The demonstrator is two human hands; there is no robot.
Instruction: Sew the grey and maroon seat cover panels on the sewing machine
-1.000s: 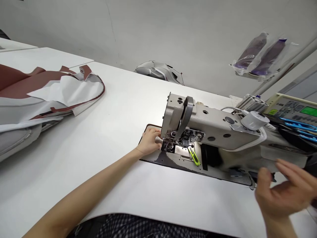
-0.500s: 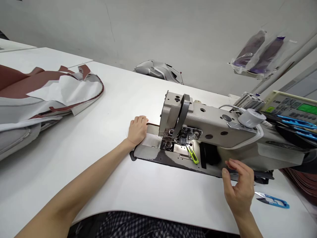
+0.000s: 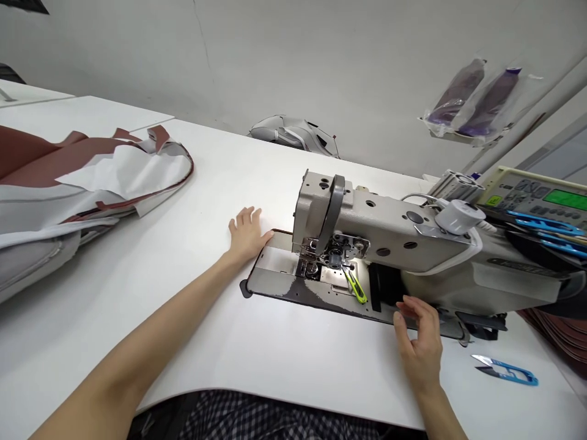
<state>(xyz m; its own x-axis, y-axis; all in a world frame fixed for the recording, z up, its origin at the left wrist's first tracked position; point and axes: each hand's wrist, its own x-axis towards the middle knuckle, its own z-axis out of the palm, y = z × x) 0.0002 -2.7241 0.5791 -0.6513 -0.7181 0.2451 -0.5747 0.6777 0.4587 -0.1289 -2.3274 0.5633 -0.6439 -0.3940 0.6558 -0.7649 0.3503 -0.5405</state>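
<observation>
Resting our left hand (image 3: 246, 237), fingers wide and empty, by the machine (image 3: 397, 229)'s left end, we keep our right hand (image 3: 420, 348) half-curled, empty, near its front edge. The machine, on the table (image 3: 321, 360), looks heavy and rigid: take both ends. The green tool (image 3: 356, 288) on it seems light; pinch its near end.

Beyond the left grip (image 3: 246, 235), the white table (image 3: 220, 177) extends toward a pale grey wall (image 3: 343, 67) with a thin dark line (image 3: 202, 32) running down it.
</observation>
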